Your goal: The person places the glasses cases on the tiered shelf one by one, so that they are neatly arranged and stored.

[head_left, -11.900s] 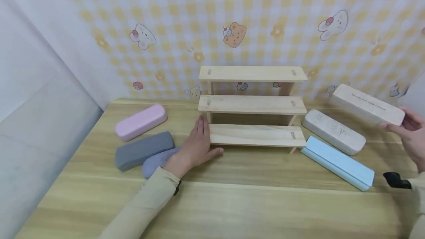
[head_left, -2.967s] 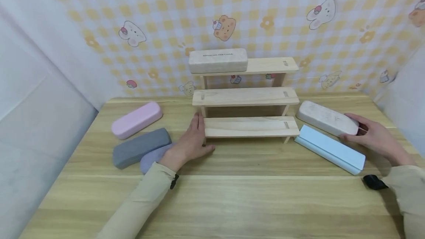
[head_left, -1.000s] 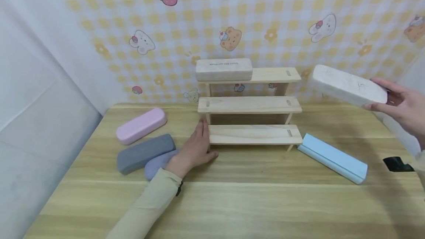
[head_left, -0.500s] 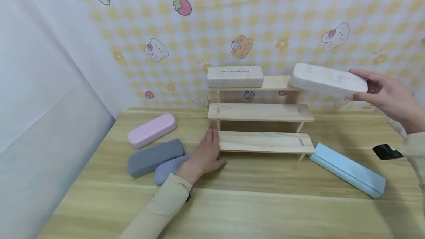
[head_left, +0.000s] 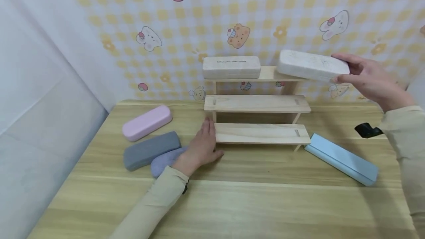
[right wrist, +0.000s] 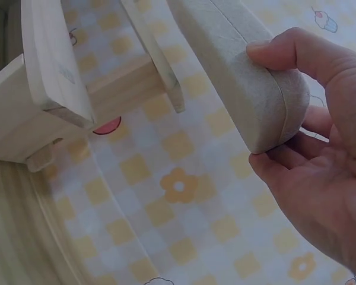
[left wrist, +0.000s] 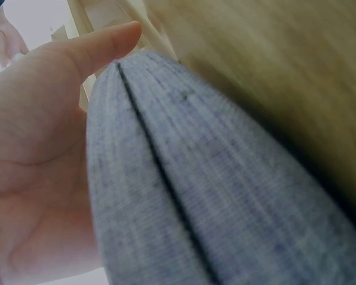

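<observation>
My right hand [head_left: 368, 76] grips the right end of a whitish glasses case [head_left: 310, 63], thumb on the near side. The case is tilted slightly over the right part of the top tier of a three-tier wooden shelf [head_left: 257, 103]. On that tier's left part sits a cream glasses case [head_left: 231, 67] with dark lettering. My left hand [head_left: 200, 145] lies with straight fingers against the shelf's lower left end. Partly hidden by that hand is a grey-purple glasses case [head_left: 166, 159], seen close up with its dark seam in the left wrist view.
Left of the shelf lie a pink glasses case [head_left: 147, 123] and a slate-grey one [head_left: 152, 150]. A light blue case [head_left: 342, 159] lies beside the shelf's lower right corner. Behind stands a yellow checked cloth [head_left: 186, 21].
The cream case went from my right hand onto the top tier. Later my right hand lifted the whitish case from the table and brought it left over that tier. My left hand stays at the shelf.
</observation>
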Tool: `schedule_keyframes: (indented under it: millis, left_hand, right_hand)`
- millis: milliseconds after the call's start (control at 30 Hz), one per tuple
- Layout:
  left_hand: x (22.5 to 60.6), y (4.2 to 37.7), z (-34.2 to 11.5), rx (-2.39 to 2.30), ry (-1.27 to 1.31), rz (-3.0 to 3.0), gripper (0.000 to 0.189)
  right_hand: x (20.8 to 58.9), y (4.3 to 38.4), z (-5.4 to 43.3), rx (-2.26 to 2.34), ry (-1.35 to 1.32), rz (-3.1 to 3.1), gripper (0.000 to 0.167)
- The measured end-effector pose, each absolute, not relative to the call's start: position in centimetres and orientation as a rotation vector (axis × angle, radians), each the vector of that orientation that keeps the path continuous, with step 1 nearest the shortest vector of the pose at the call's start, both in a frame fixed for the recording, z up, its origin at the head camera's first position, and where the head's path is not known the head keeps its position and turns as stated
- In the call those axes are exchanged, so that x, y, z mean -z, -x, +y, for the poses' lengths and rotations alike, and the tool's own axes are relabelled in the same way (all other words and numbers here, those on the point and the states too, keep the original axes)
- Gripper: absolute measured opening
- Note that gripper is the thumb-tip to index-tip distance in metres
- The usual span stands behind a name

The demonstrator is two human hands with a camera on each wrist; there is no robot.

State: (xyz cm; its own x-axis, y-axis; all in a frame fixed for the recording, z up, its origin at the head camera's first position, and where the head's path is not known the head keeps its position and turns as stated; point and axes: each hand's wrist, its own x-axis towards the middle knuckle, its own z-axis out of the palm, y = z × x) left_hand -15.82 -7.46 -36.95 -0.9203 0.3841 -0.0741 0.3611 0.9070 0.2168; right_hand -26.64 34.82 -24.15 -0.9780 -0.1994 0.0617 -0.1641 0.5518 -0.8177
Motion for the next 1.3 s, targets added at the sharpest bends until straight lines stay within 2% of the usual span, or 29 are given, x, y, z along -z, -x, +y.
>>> schedule_keyframes:
  millis: [233, 567, 1033, 1300]
  left_hand:
    - [37.1, 15.6, -7.6, -0.374, -0.508, 2.924, 0.114]
    - [37.1, 15.5, -7.6, -0.374, -0.515, 2.931, 0.112]
    - [37.2, 15.9, -7.6, -0.328, -0.513, 2.940, 0.112]
    - [37.1, 15.8, -7.3, -0.307, -0.511, 2.943, 0.112]
  right_hand:
    - [24.1, 27.4, 33.7, 1.429, 0.372, 2.726, 0.069]
    - [25.0, 28.6, 32.1, 1.577, 0.485, 2.659, 0.066]
    - [25.6, 29.7, 31.1, 1.534, 0.518, 2.655, 0.064]
    - [26.8, 30.1, 30.7, 2.189, 0.717, 1.951, 0.060]
